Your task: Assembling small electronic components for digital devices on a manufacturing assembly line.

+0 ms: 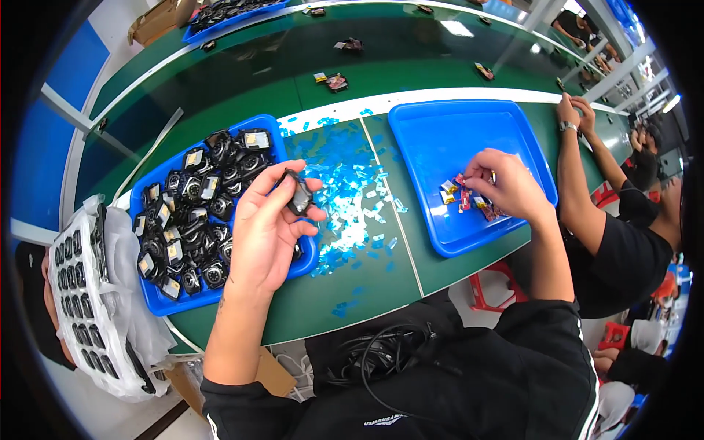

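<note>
My left hand holds a small black housing part up between thumb and fingers, just right of a blue tray filled with several similar black parts. My right hand is inside a second blue tray on the right, fingers pinched on one of several small yellow-and-red components lying near the tray's front edge. Between the two trays the green table is strewn with small blue film scraps.
A white tray of black parts in plastic wrap sits at my far left. Another person's arms rest on the table at the right. Small parts lie on the far green belt. A black cable lies on my lap.
</note>
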`<state>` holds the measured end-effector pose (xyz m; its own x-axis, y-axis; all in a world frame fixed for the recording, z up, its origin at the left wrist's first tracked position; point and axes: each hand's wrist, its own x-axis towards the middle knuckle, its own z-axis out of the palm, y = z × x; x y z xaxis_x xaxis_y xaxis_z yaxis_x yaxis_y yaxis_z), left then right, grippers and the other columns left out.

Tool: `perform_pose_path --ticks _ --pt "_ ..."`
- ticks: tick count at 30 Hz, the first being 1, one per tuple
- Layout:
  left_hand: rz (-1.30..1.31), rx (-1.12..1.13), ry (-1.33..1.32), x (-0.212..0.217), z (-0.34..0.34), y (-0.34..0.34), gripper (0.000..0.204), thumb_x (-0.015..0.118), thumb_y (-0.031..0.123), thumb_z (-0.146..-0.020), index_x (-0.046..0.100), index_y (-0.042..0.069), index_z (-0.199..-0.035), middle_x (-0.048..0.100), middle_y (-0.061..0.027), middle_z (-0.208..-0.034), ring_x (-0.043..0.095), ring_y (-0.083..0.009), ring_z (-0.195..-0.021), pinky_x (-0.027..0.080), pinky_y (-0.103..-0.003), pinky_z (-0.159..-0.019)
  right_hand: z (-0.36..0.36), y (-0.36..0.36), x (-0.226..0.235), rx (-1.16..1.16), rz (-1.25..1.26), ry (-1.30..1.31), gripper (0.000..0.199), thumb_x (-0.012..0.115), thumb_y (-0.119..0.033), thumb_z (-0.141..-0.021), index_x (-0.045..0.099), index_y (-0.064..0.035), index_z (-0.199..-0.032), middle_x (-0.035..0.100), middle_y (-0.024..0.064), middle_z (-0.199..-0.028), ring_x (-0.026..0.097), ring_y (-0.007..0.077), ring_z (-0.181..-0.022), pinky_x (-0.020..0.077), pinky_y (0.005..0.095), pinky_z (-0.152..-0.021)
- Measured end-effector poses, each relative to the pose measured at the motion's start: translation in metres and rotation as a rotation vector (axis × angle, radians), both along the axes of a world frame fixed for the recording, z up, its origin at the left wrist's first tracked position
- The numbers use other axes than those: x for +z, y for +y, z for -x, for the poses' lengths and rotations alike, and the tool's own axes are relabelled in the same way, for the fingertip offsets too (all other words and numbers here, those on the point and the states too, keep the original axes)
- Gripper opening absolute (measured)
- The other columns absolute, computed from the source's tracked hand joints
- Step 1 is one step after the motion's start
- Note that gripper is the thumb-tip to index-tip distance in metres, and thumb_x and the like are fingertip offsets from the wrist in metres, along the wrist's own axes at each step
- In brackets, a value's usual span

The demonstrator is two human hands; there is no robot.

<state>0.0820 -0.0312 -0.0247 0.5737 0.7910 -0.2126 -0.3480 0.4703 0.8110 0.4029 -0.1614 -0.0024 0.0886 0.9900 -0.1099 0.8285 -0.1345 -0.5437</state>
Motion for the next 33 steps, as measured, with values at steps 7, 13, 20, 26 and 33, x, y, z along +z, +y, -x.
perform_pose_path --ticks 7,13,20,26,33 --pt "-0.169 -0.011 0.129 0.004 -0.008 -0.011 0.04 0.055 0.012 -0.096 0.043 0.007 -0.135 0.063 -0.0093 -0.104 0.059 -0.0107 -0.075 0.049 -0.022 -0.059 -0.002 -0.007 -0.021 -0.067 -0.257 -0.036 0.012 0.071 -0.006 -0.081 0.063 -0.0019 -0.089 0.058 0.0076 -0.082 0.057 0.0195 -0.073 0.0476 0.0295 -0.069" --pt "-0.719 -0.005 0.356 -0.011 -0.009 -0.021 0.026 0.068 0.0 -0.083 0.071 0.007 -0.108 0.056 -0.0071 -0.109 0.057 -0.0108 -0.088 0.051 -0.021 -0.071 0.035 -0.016 -0.028 -0.236 -0.233 1.337 0.012 0.065 -0.01 -0.09 0.056 -0.0057 -0.097 0.063 0.0029 -0.088 0.056 0.0064 -0.074 0.0437 0.0191 -0.065" --pt "-0.822 -0.182 0.334 -0.011 -0.022 -0.034 0.016 0.073 0.01 -0.082 0.074 0.008 -0.098 0.057 -0.0083 -0.103 0.057 -0.0155 -0.09 0.049 -0.026 -0.074 0.115 -0.007 -0.03 -0.037 -0.308 1.323 0.012 0.063 -0.004 -0.09 0.056 -0.0021 -0.099 0.06 0.0058 -0.099 0.057 0.01 -0.086 0.0463 0.0224 -0.076" --pt "-0.718 -0.168 0.398 0.0 -0.02 -0.033 0.019 0.08 0.016 -0.075 0.073 0.008 -0.091 0.057 -0.0087 -0.105 0.057 -0.015 -0.087 0.05 -0.029 -0.075 0.129 -0.003 -0.03 0.003 -0.381 1.057 0.013 0.061 0.005 -0.089 0.057 0.0034 -0.101 0.06 0.0064 -0.097 0.059 0.0114 -0.093 0.0487 0.0259 -0.083" --pt "-0.674 -0.206 0.415 -0.007 -0.011 -0.026 0.017 0.079 0.016 -0.076 0.072 0.004 -0.087 0.062 -0.0106 -0.1 0.057 -0.0135 -0.08 0.052 -0.031 -0.077 0.134 -0.005 -0.029 -0.097 -0.372 0.978 0.016 0.064 0.006 -0.087 0.058 0.004 -0.102 0.063 0.0075 -0.099 0.062 0.011 -0.09 0.0501 0.0237 -0.081"
